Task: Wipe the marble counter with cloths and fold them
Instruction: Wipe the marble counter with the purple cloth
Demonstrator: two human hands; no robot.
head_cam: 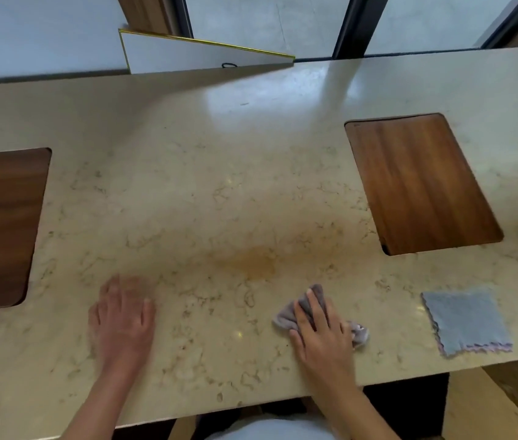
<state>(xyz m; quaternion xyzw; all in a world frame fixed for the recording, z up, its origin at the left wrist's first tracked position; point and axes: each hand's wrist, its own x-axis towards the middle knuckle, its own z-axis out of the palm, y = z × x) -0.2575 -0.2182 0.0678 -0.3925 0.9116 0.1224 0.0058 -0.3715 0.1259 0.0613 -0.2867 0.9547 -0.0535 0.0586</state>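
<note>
A: How much open room on the counter (187, 173)?

B: Plenty. Its near edge runs along the bottom, stepping back at the right; the far edge meets the windows at 12 o'clock. The whole middle is bare marble, apart from an orange-brown stain (256, 263) near the centre.

A: Go left to right.

B: At 9 o'clock, a wood inset (0, 223), cut off by the frame's left side. Then the left hand (122, 322), flat on the marble with fingers spread, holding nothing; it looks blurred. At about 5 o'clock of the stain, the right hand (321, 328) presses palm-down on a bunched grey cloth (289, 315), fingers spread over it. Just right of that, apart from it, a blue cloth (467, 322) lies folded flat near the near edge. At 2 o'clock, a second wood inset (421, 182).

A: Counts?

B: Two hands, two cloths, two insets, one stain. Also one white panel (194, 55) with a gold edge, standing at the far edge around 11 o'clock.

A: Anything inside the insets?

B: They sit recessed in the marble; nothing lies on either. The right one shows a dark gap at its near left corner.
</note>
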